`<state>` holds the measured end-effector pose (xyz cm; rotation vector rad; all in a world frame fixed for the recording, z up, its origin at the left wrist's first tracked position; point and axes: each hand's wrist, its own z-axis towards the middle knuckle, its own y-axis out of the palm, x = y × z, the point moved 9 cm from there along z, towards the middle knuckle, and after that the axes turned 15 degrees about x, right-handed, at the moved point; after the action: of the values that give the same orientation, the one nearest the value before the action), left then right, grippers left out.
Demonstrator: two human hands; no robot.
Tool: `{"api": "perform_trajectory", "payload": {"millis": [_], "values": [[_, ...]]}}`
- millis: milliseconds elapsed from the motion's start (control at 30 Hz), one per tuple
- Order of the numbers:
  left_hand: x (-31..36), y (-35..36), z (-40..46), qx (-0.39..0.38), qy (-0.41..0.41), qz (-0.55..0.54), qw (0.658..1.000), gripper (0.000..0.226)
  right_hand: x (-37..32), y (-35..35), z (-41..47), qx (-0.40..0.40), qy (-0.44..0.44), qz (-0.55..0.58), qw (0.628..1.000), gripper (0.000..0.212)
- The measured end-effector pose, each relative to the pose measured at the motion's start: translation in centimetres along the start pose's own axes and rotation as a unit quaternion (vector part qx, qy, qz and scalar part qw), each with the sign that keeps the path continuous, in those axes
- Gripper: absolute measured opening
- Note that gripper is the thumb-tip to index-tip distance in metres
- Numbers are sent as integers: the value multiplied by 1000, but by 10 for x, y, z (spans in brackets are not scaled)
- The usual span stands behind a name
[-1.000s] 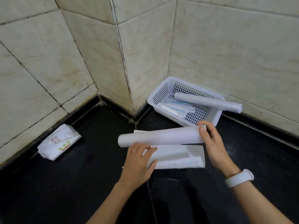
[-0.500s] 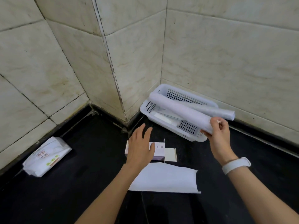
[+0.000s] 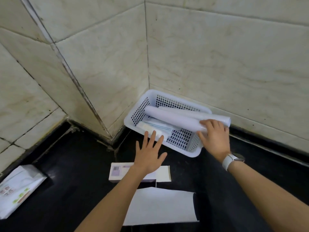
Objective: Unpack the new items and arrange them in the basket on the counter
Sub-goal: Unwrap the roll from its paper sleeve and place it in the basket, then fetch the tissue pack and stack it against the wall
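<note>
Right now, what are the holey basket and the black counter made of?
The basket looks like white moulded plastic: smooth rim, walls pierced by neat square holes. The counter looks like dark polished stone, faintly glossy, though laminate can't be ruled out.

The right hand (image 3: 214, 138) has its fingers (image 3: 209, 125) curled over the near end of a white roll (image 3: 172, 118) lying slantwise in the white basket (image 3: 179, 148). The left hand (image 3: 149, 155) hovers flat, fingers spread, tips by the basket's near rim, an open box (image 3: 117, 171) beneath its wrist on the black counter (image 3: 75, 164).
</note>
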<state>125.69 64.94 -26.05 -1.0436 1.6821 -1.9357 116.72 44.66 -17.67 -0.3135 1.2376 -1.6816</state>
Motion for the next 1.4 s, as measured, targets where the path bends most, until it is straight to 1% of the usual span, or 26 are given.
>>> {"api": "perform_trajectory", "payload": {"millis": [67,167,267,300,367,400,467,533,633,733,833,967,1067,1133,1233,1400], "values": [[-1,2,-1,-11,2,13,1000,69,-1,-1,3,16,2,-48,999,37],[-1,-1,-2,-53,16,54,997,74,-5,1,0,-13,7,-79,997,43],[1,-14,-4,-87,6,65,994,71,-9,-4,-22,-47,3,-59,997,54],[4,-21,-6,-79,-11,47,996,67,-10,-9,-32,-50,4,-41,998,57],[14,-38,-15,-29,-48,-8,998,60,-10,-22,-57,-50,30,3,998,59],[24,-45,-22,1,-55,-36,998,57,-7,-30,-71,-47,54,27,997,58],[50,-48,-43,43,-39,-80,995,52,3,-43,-105,-43,117,78,989,53],[82,-42,-67,68,-5,-120,990,47,18,-57,-144,-36,177,119,976,44],[133,-18,-112,65,68,-143,985,40,50,-78,-215,-35,247,109,962,34],[190,19,-160,14,167,-129,977,39,93,-108,-297,-19,325,75,942,30],[233,54,-203,-42,226,-107,967,41,128,-145,-367,-10,371,35,928,27],[303,93,-264,-105,273,-92,952,43,179,-209,-454,-1,423,-21,906,30],[372,118,-308,-133,332,-76,931,44,223,-261,-513,36,467,-36,883,30],[424,133,-337,-139,361,-70,919,44,254,-295,-553,60,488,-41,870,30],[504,154,-381,-143,385,-67,910,43,305,-346,-614,65,520,-52,850,33],[631,184,-464,-178,432,-77,881,42,379,-424,-696,84,573,-54,814,35]]}}
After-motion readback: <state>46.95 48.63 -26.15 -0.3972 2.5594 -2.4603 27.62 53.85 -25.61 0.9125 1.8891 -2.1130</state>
